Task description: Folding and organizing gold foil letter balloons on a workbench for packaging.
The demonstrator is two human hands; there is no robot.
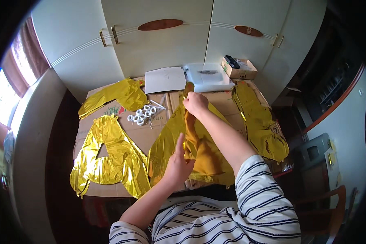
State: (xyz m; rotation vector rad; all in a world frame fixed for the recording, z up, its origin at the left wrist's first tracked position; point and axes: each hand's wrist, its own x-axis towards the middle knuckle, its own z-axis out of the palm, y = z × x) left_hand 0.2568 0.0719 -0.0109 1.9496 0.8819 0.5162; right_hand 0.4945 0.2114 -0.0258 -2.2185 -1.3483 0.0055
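Observation:
A gold foil balloon (166, 148), flat and creased, lies on the cardboard-covered table in front of me. My right hand (196, 102) is closed on the narrow upper end of this balloon, fingers pinched together. Lower down, my left hand (178, 164) rests against its middle with the index finger stretched out and the thumb apart. A deflated A-shaped foil balloon (110, 162) with a triangular hole lies to the left. Behind that is another gold foil balloon (124, 94), and a further foil balloon (259, 126) lies along the right side.
Several white ribbon rolls (140, 115) sit beside thin white sticks (156, 104). At the back are white sheets (165, 80), a translucent plastic box (208, 76) and a small carton (242, 70) holding a black object. Cabinet doors (158, 44) stand behind; a wooden chair (333, 211) is at right.

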